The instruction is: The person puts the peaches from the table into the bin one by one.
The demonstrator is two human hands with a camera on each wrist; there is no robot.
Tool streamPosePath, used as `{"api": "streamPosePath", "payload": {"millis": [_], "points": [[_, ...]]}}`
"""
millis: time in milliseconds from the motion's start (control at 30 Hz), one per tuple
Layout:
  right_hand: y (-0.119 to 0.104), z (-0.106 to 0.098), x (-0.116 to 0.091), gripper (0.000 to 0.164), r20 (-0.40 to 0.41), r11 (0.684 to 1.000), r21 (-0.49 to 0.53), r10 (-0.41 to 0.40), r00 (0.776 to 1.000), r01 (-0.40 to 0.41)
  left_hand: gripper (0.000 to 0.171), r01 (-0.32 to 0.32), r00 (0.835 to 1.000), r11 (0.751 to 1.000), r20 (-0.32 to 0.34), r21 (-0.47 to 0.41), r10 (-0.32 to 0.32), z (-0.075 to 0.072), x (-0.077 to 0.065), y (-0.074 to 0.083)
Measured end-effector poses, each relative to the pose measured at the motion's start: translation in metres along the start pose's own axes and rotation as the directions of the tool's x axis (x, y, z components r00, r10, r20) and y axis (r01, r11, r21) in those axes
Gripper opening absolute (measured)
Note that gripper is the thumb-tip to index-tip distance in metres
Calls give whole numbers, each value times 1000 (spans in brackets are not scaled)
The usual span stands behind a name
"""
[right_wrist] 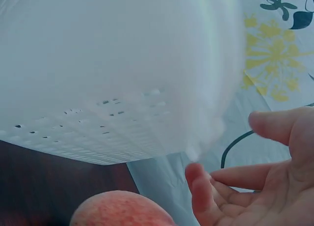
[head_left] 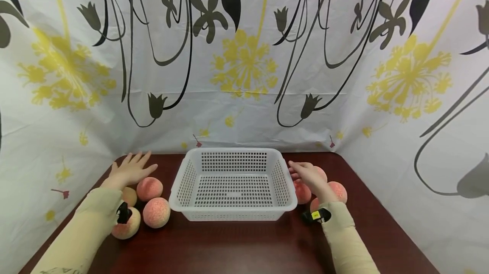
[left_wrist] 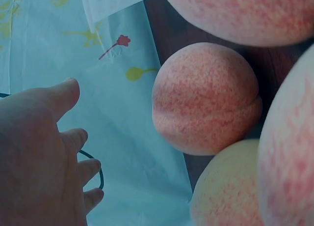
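Note:
A white plastic basket (head_left: 234, 214) with perforated walls stands on the dark table, with nothing inside it. My left hand (head_left: 131, 172), fingers spread, hovers behind a group of several peaches to the basket's left; the nearest is a pink peach (head_left: 150, 189). In the left wrist view that hand (left_wrist: 44, 152) holds nothing and is apart from the peach (left_wrist: 206, 98). Beside the basket's right rim, my right hand (head_left: 308, 176) is above several more peaches, including a red peach (head_left: 303, 193). Its fingers are loosely bent and empty in the right wrist view; contact with the basket (right_wrist: 122, 49) is unclear.
The dark reddish table (head_left: 225, 248) extends in front of the basket. A white flower-patterned sheet (head_left: 244, 117) hangs behind and along both sides. Another peach (head_left: 338, 191) lies right of the right wrist, and a speckled peach (head_left: 156, 213) is close to the basket's left side.

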State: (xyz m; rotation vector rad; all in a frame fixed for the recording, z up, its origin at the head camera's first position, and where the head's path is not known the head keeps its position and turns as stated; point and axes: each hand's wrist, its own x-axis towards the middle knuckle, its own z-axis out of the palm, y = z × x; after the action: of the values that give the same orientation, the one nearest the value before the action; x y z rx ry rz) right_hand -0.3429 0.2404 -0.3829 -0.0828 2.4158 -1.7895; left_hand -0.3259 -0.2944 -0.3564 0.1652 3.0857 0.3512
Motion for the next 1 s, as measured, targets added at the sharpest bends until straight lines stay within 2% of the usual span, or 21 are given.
{"api": "streamPosePath", "payload": {"millis": [133,400,567,833,933,1000], "points": [[2,9,7,51,5,1000,27,0,1000,0,88,4,1000,1000,-7,-2,-4,-4,-3,-4],[11,15,11,38,-25,998,-30,-53,998,53,86,5,1000,1000,7,-5,-5,-8,-5,-8],[14,14,8,38,-41,997,-44,-60,997,58,84,5,1000,1000,15,-1,-5,-10,0,-6],[13,14,7,41,-21,995,-54,-89,996,88,79,-5,1000,1000,15,22,5,-16,1,0],[14,13,7,42,-13,995,-59,-87,996,86,82,-31,1000,999,-2,29,31,-14,2,2],[15,12,7,43,-3,995,-54,-84,996,84,82,-80,996,997,-29,-2,80,-11,2,3]]}}
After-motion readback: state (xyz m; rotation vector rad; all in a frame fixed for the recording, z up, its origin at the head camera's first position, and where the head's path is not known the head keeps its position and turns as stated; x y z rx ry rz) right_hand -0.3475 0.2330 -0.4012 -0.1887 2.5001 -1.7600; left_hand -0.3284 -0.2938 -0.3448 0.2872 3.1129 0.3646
